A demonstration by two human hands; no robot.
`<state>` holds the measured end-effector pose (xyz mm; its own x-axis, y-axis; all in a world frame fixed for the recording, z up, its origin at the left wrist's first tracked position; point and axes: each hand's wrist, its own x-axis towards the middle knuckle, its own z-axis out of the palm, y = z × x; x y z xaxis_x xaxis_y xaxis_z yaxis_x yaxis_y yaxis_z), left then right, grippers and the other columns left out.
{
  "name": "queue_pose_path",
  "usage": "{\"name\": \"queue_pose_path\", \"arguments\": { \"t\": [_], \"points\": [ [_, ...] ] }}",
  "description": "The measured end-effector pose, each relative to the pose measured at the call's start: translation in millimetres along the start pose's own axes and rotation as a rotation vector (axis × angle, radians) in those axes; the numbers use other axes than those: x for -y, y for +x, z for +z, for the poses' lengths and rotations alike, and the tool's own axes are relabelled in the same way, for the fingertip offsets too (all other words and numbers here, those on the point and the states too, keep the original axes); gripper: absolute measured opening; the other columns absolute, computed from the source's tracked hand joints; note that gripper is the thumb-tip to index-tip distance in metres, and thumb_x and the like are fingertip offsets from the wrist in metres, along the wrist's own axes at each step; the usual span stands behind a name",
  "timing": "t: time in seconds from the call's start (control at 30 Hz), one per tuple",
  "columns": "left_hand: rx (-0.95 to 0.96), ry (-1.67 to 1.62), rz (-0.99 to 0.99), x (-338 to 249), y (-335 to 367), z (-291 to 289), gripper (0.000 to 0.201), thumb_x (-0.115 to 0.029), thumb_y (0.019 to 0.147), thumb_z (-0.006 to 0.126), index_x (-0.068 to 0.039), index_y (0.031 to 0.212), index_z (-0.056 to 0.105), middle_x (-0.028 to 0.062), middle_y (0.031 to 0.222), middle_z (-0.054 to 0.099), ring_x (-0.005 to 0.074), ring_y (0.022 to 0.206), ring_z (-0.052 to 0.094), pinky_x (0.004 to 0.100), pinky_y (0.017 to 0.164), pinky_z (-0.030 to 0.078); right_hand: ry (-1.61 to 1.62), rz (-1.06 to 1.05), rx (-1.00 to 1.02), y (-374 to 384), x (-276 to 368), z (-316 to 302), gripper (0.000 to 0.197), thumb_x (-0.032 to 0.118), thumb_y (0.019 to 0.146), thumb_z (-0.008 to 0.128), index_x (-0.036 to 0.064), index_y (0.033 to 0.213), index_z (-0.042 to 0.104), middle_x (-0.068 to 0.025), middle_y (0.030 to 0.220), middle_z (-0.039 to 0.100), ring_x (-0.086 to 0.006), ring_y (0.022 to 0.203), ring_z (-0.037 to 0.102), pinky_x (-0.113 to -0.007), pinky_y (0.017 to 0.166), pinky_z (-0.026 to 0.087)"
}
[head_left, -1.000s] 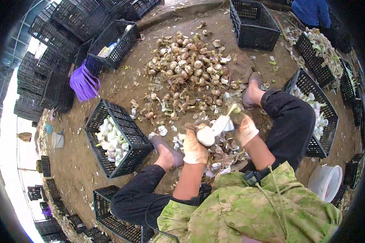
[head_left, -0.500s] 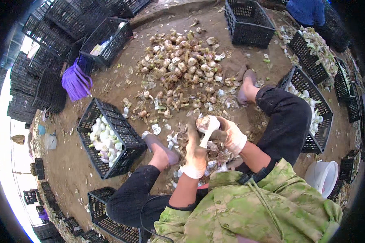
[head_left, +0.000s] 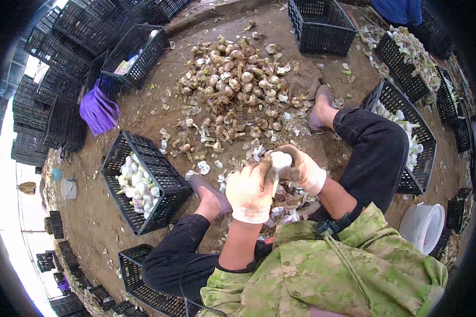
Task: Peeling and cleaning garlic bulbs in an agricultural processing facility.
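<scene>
Between my gloved hands is a white garlic bulb [head_left: 281, 160], its stem pointing down toward me. My right hand [head_left: 305, 170] is wrapped round the bulb's far right side. Against its left side and stem presses my left hand [head_left: 249, 191], its back turned up and its fingers curled in; the fingertips are partly hidden. Peeled skins [head_left: 288, 203] lie on the ground below the hands. Beyond them spreads a heap of unpeeled garlic bulbs [head_left: 232, 79] with dry roots and stems.
A black crate [head_left: 166, 182] with white garlic stands at left, another crate [head_left: 426, 132] with garlic at right. A black crate [head_left: 325, 37] is at the far side. Purple strips [head_left: 99, 110] hang off a crate at far left. A white bucket [head_left: 422, 227] stands at lower right.
My left hand has rolled over so its back faces up, and its fingers have closed in on the bulb and stem. The bulb has shifted slightly right, its skin now whiter.
</scene>
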<state>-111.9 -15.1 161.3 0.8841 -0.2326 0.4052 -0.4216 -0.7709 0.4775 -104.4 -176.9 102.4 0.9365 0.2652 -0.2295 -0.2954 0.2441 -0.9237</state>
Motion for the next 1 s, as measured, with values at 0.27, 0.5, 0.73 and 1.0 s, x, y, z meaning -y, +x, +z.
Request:
{"name": "queue_pose_path", "arguments": {
  "t": [0.27,0.5,0.73,1.0],
  "points": [
    [0.082,-0.745,-0.813,53,-11,33,0.016,-0.006,0.077,0.062,0.004,0.090,0.062,0.0056,0.078,0.064,0.0107,0.065,0.058,0.0234,0.060,0.048,0.246,-0.094,0.241,-10,-6,2,0.068,0.033,0.067,0.079,0.0066,0.119,0.045,-0.0038,0.110,0.055,-0.0161,0.099,0.054,-0.030,0.082,0.046],
    [-0.122,-1.277,-0.905,53,-20,17,0.031,-0.002,0.073,0.065,-0.002,0.103,0.056,0.0048,0.091,0.060,0.0120,0.077,0.057,0.0259,0.068,0.048,0.447,0.069,0.333,-2,1,11,0.070,0.021,0.066,0.078,0.0064,0.125,0.043,-0.0084,0.118,0.054,-0.0207,0.110,0.053,-0.035,0.093,0.043],
    [0.002,-0.601,-0.421,34,-17,14,0.031,0.001,0.074,0.066,-0.007,0.102,0.057,0.0057,0.089,0.061,0.0135,0.080,0.057,0.0270,0.071,0.049,-0.332,0.222,0.165,1,-4,17,0.052,0.005,0.079,0.062,0.0054,0.128,0.042,-0.0053,0.102,0.061,-0.0124,0.088,0.059,-0.031,0.073,0.050],
    [-0.493,-1.536,-0.837,90,7,-54,0.022,-0.016,0.079,0.066,-0.007,0.097,0.057,0.0076,0.084,0.061,0.0234,0.079,0.063,0.0376,0.073,0.055,0.527,0.382,0.219,-1,-15,6,0.043,0.023,0.086,0.056,0.0072,0.126,0.048,-0.0041,0.114,0.060,-0.0105,0.092,0.059,-0.025,0.062,0.046]
  ]
}}
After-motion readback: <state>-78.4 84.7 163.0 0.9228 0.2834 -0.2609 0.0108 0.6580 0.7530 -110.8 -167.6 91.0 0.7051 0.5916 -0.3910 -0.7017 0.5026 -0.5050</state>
